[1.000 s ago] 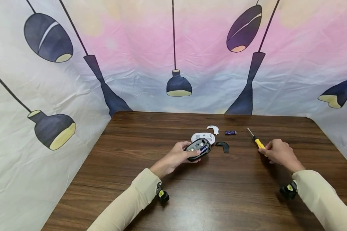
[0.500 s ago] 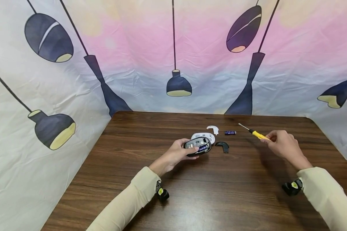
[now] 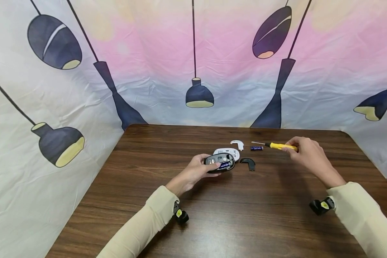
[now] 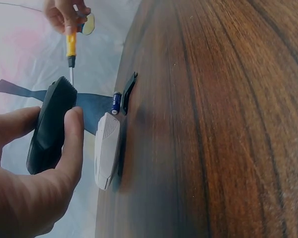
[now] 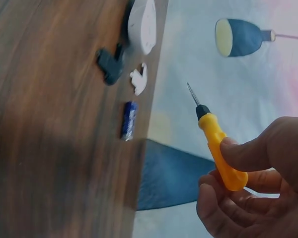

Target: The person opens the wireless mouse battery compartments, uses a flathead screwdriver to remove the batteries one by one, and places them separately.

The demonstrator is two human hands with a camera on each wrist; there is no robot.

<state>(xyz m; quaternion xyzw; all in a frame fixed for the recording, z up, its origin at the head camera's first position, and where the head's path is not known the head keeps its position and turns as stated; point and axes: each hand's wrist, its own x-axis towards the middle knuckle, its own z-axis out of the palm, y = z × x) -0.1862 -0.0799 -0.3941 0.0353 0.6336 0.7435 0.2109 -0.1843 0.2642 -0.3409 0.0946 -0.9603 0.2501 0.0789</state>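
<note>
My left hand (image 3: pixel 195 171) grips a black computer mouse (image 3: pixel 216 158), its underside turned up and its battery bay uncovered. A blue battery (image 3: pixel 225 165) sits in that bay, with the thumb beside it. In the left wrist view the black mouse (image 4: pixel 52 126) is held between thumb and fingers, raised off the table. My right hand (image 3: pixel 307 154) holds a screwdriver (image 3: pixel 278 146) by its yellow handle, above the table. The shaft points left toward the mouse, with a gap between them. In the right wrist view, thumb and fingers pinch the screwdriver's handle (image 5: pixel 222 153).
On the wooden table (image 3: pixel 180 215) a white mouse (image 3: pixel 234 153) lies underside up, behind the black one. Near it are a white cover (image 3: pixel 238 144), a black cover (image 3: pixel 249 163) and a loose blue battery (image 3: pixel 256 148). A printed curtain (image 3: pixel 167 71) hangs behind the table.
My right hand has lifted the screwdriver and swung its tip leftward, from pointing away to pointing at the mouse side. My left hand has tilted the black mouse slightly and its thumb has shifted left.
</note>
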